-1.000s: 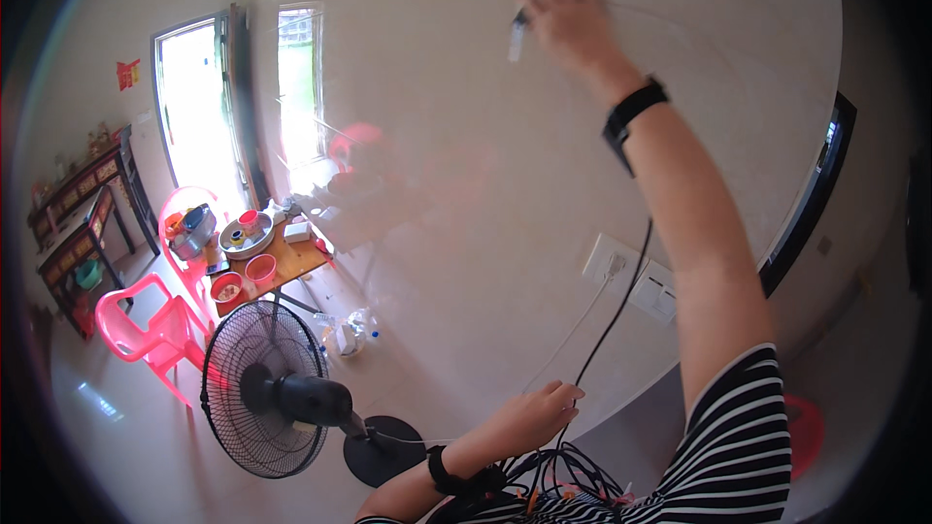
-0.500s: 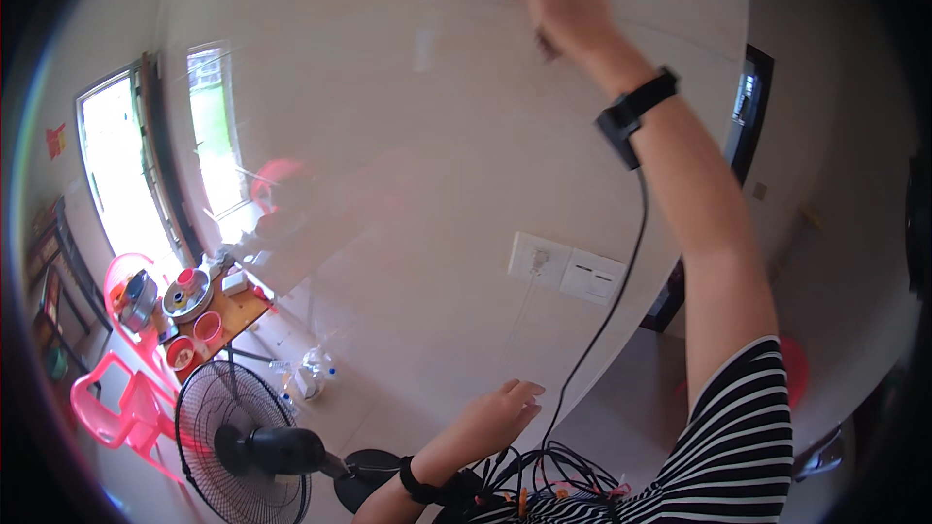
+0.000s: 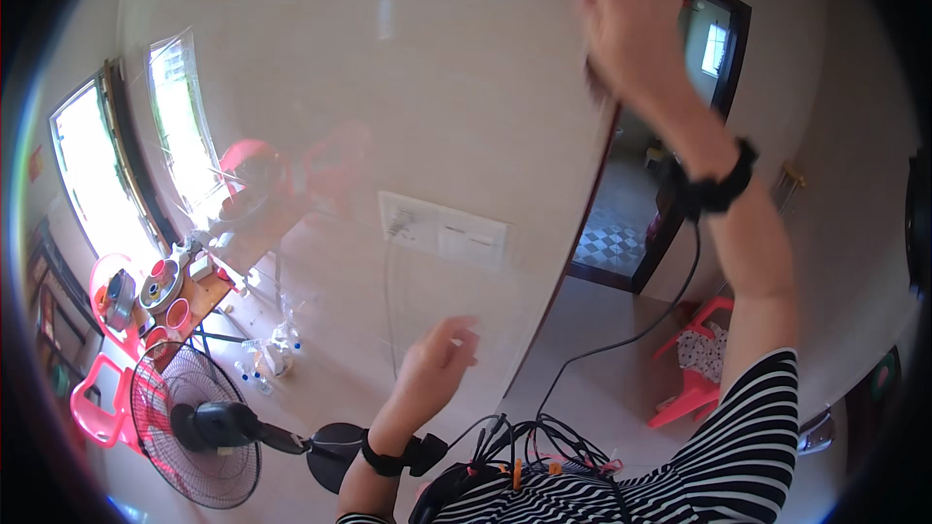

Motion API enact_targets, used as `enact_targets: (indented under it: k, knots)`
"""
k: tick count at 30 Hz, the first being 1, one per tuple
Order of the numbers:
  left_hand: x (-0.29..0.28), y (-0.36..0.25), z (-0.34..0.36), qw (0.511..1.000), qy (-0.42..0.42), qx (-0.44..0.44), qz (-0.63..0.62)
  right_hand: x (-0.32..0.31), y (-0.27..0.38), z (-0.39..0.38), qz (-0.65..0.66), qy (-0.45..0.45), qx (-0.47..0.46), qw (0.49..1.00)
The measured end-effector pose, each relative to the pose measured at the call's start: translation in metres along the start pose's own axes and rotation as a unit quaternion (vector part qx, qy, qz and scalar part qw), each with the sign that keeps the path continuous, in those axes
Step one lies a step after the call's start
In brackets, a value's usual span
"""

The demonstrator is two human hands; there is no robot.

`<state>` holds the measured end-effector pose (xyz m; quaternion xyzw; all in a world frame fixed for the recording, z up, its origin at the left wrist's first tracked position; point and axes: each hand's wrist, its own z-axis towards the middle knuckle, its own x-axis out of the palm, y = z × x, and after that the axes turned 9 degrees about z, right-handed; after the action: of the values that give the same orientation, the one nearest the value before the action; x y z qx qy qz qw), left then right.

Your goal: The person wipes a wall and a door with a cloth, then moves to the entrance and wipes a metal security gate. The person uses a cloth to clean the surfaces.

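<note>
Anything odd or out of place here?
Two things, both minor. Clear plastic bottles lie loose on the floor beside the cluttered table, like litter. Black cables bunch in untidy loops at the wearer's waist, one reaching the right wrist band. No spill or damage visible.

You're in a black, white-striped shirt (image 3: 573, 505), short sleeve (image 3: 748, 427) at 4 o'clock. Black wristband (image 3: 728, 189) at 3 o'clock; one black cable (image 3: 621, 342) curves from it to a black cable tangle (image 3: 544, 435) at 5 o'clock. Second black band (image 3: 386, 463), 7 o'clock, boxy black unit (image 3: 427, 454) attached. Orange clips (image 3: 516, 474), pink bits (image 3: 610, 467) on your front, near 6.
</note>
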<state>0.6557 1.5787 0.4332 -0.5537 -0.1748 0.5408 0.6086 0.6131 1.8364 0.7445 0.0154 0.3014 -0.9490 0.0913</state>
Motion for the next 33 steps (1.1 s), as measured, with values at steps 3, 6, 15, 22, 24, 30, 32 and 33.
enact_targets:
  k: [3, 6, 15, 22, 24, 30, 32, 33]
  knots:
    - [0.022, -0.013, 0.007, 0.997, -0.057, -0.023, -0.049, -0.006, 0.05, -0.102, 0.083, 0.12, 0.013, 0.989]
    - [0.037, -0.024, 0.008, 0.989, -0.116, -0.041, -0.082, -0.016, 0.104, -0.202, 0.154, 0.157, -0.092, 0.971]
    - [0.055, -0.045, -0.005, 0.982, -0.163, -0.076, -0.065, 0.006, 0.118, -0.261, 0.201, 0.128, -0.238, 0.941]
    - [0.064, -0.061, -0.023, 0.979, -0.184, -0.08, -0.031, 0.011, 0.008, -0.096, 0.182, -0.079, 0.017, 0.98]
    - [0.062, -0.062, -0.027, 0.977, -0.19, -0.091, -0.025, 0.013, 0.002, -0.067, 0.172, -0.14, 0.012, 0.975]
    - [0.053, -0.059, -0.041, 0.971, -0.211, -0.11, -0.021, 0.008, 0.053, -0.135, 0.201, -0.006, -0.038, 0.979]
    - [0.051, -0.057, -0.044, 0.97, -0.216, -0.106, -0.024, 0.005, 0.079, -0.185, 0.224, 0.056, -0.089, 0.969]
    - [0.05, -0.055, -0.045, 0.97, -0.22, -0.097, -0.027, 0.004, 0.094, -0.209, 0.222, 0.061, -0.121, 0.966]
